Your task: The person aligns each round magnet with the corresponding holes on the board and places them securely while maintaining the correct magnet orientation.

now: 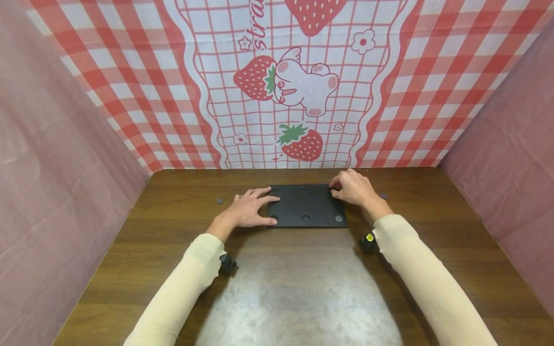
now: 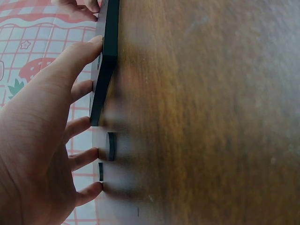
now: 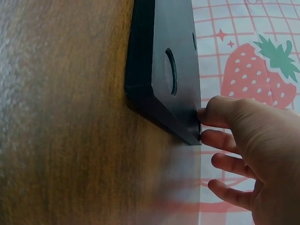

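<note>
A flat black rectangular plate (image 1: pixel 306 205) with round recesses lies on the table; a grey disc (image 1: pixel 339 218) sits in its near right recess. My left hand (image 1: pixel 247 209), fingers spread, touches the plate's left end with its thumb and some fingertips. Beyond those fingers, the left wrist view shows a dark disc (image 2: pixel 110 146) and a smaller-looking dark piece (image 2: pixel 100 171). At the far right corner of the plate, my right hand (image 1: pixel 352 187) has its thumb and forefinger at the surface, other fingers loosely bent. Whether a disc is between those fingertips is hidden.
Dark discs lie on the wooden table (image 1: pixel 303 278) left of the plate (image 1: pixel 220 201) and right of it, by the right wrist (image 1: pixel 383 196). A strawberry-print cloth (image 1: pixel 303 91) hangs behind the table, with pink cloths (image 1: pixel 502 144) at the sides.
</note>
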Motion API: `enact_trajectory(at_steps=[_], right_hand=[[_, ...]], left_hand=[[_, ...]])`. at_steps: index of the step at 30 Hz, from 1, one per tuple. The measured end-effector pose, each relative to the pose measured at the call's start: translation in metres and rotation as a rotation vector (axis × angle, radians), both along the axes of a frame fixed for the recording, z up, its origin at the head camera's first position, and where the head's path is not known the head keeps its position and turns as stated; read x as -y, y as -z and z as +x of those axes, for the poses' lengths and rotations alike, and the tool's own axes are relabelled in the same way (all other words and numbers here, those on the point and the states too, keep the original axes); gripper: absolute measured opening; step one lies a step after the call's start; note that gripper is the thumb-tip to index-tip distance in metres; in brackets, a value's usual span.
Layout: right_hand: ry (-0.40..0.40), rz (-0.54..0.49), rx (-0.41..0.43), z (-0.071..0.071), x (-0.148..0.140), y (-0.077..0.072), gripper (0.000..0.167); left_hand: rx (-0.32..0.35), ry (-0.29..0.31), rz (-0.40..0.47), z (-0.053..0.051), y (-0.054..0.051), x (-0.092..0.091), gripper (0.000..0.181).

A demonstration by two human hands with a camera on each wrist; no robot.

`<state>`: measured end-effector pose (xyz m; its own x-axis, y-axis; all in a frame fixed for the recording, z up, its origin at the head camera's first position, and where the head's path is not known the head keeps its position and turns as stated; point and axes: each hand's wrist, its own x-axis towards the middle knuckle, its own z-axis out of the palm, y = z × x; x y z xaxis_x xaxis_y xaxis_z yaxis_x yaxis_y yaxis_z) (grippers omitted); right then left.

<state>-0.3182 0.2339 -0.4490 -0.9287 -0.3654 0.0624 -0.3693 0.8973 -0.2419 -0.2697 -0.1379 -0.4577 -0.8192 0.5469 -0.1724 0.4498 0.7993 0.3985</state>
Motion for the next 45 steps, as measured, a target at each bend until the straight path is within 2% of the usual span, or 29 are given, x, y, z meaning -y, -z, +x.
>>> enact_trajectory(at_steps=[15,23,31,45], right_hand=[[-0.004,-0.011,-0.013,-0.003,-0.002,-0.001,0.026],[0.000,-0.027,-0.024,0.001,-0.005,-0.002,0.024],[0.041,-0.039,-0.016,0.005,-0.015,-0.002,0.025],[0.044,-0.050,-0.022,0.007,-0.024,-0.004,0.022]], left_hand=[[-0.003,-0.002,0.007,0.001,0.000,-0.001,0.078],[-0.001,-0.004,0.010,0.002,0.001,0.000,0.078],[0.001,-0.003,0.009,0.001,0.000,0.000,0.078],[-0.004,-0.002,0.006,0.001,0.001,0.000,0.079]])
